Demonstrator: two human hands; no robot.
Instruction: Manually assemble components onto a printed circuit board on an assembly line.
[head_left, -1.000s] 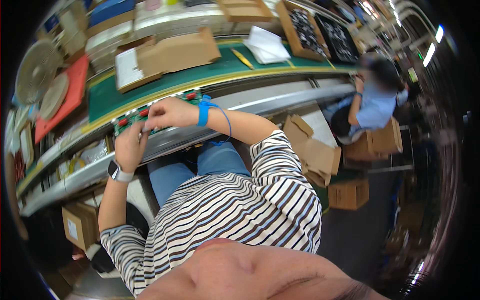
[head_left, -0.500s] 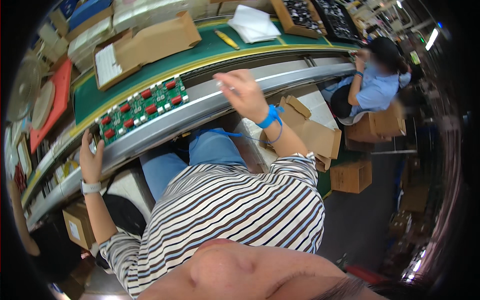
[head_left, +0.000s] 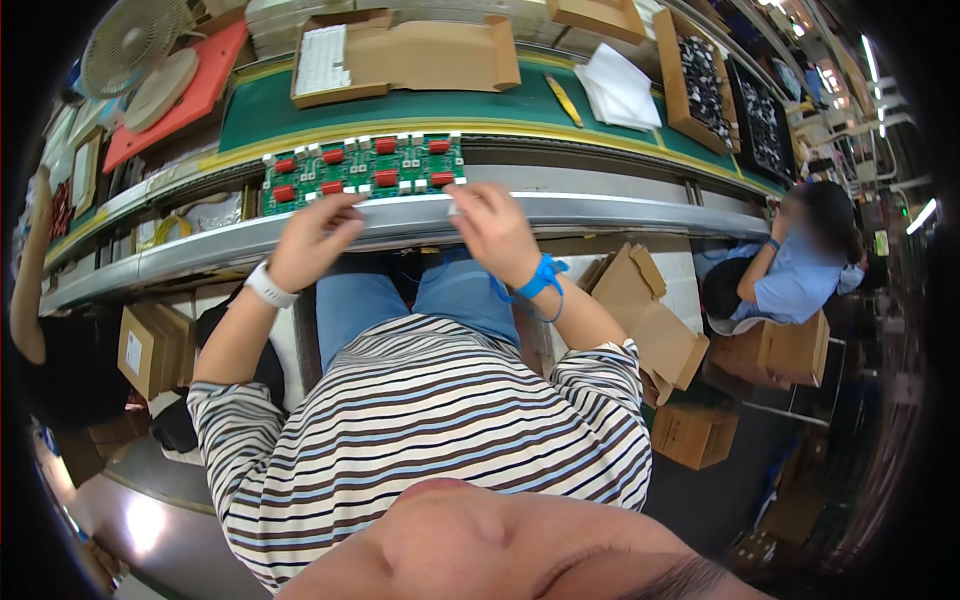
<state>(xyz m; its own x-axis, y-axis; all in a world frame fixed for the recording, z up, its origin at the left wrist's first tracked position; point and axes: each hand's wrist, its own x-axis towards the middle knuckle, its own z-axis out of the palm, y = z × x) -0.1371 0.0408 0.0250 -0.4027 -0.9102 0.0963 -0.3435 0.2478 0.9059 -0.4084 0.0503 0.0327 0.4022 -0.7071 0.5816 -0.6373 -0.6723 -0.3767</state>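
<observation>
Head cam: L hand [head_left: 315, 240] & R hand [head_left: 495, 235] at PCB [head_left: 360, 166], can't tell grip; carton [head_left: 430, 58] behind w/ white pcs [head_left: 322, 60].

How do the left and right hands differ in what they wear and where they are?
The left hand wears a white band; the right hand wears a blue strap. The left hand is near the middle of the near edge of the green circuit board, the right hand by its near right corner. Both are gloveless.
</observation>
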